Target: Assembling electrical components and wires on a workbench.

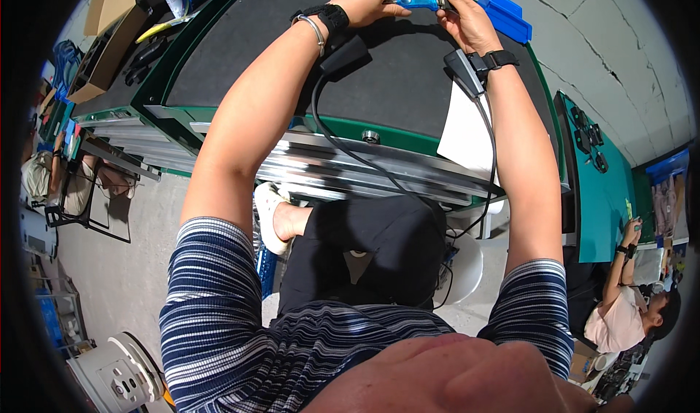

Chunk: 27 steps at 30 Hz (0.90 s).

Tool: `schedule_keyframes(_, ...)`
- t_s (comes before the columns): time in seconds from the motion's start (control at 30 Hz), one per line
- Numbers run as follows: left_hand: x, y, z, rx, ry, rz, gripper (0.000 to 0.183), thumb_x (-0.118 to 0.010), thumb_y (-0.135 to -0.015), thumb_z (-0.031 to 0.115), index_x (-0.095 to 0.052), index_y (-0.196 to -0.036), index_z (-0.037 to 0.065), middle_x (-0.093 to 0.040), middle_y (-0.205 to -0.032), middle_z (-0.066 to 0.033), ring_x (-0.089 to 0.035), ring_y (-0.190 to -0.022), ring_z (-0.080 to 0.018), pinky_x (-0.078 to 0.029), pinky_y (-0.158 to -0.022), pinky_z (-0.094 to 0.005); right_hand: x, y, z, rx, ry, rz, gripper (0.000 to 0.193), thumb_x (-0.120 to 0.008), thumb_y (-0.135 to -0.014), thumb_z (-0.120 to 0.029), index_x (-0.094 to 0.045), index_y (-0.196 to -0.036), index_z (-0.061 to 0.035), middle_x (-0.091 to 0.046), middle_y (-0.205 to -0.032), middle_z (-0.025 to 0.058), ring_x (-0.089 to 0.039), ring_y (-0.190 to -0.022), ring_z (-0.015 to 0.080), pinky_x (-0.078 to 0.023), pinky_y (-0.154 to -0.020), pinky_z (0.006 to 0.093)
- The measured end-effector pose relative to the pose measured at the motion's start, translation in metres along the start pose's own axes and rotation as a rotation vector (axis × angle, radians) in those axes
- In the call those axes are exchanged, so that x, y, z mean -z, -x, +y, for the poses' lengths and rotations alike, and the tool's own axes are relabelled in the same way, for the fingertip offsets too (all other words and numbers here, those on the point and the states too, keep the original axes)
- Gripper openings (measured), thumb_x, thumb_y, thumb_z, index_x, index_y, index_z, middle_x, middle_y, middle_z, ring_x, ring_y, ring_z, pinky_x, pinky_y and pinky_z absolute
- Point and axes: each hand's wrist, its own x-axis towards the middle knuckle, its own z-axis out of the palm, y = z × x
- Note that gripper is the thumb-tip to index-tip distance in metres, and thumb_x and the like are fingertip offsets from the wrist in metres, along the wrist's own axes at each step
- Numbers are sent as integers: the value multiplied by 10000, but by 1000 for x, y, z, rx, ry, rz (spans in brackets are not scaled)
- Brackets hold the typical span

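Observation:
My left hand [368, 1] and my right hand [467, 21] meet at the far edge of a dark mat [292, 56] on a green workbench. Between them is a small translucent blue adapter [419, 0] with a metal plug end. The left hand grips its left part, and the right hand's fingers pinch the metal end on the right. Both wrists wear black straps with small black units and cables running down to my lap.
A blue plastic bin [504, 13] lies just right of my hands. A white sheet [467, 129] hangs over the bench's front edge. Cardboard boxes [109, 19] stand at the far left. Another person [627, 296] sits at a green table on the right.

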Motion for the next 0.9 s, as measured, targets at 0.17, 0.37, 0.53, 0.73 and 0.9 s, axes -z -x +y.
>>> schedule_keyframes(0.17, -1, 2, 1, 24, -40, 13, 457, -655, -958, 534, -655, -1159, 124, -747, -942, -154, -732, -884, -356, -577, -763, -436, 0, -8, 11, 18, -66, 47, 250, -618, -1051, -304, -671, -1016, -63, -624, -810, 21, -541, -599, 105, -417, -490, 225)
schedule_keyframes(0.37, -2, 1, -3, -2, -30, 31, 423, -664, -961, 504, -658, -1148, 124, -757, -951, -133, -739, -893, -339, -584, -770, -417, 15, -11, 14, 14, 138, 35, 349, -642, -1039, -362, -707, -1211, -66, -639, -957, 2, -633, -787, 72, -550, -684, 193)
schedule_keyframes(0.53, -2, 1, -3, 18, -18, 21, 417, -662, -964, 500, -660, -1135, 119, -760, -957, -127, -741, -903, -333, -586, -782, -415, 15, -10, 16, 55, 172, 45, 342, -641, -1040, -362, -708, -1219, -78, -642, -938, -10, -639, -782, 65, -536, -663, 177)
schedule_keyframes(0.73, -1, 1, -1, 14, -25, 10, 420, -684, -951, 486, -665, -1157, 121, -759, -960, -131, -740, -901, -334, -586, -785, -423, 10, -8, 12, 61, 226, 52, 350, -635, -1043, -377, -710, -1220, -84, -648, -923, -17, -642, -785, 62, -519, -658, 176)
schedule_keyframes(0.9, -2, 2, 3, 41, -60, -4, 425, -692, -946, 477, -673, -1183, 124, -757, -968, -144, -735, -910, -343, -585, -793, -431, -4, 2, 5, 97, 386, 94, 363, -634, -1042, -392, -712, -1224, -89, -677, -941, -5, -658, -782, 60, -501, -650, 174)
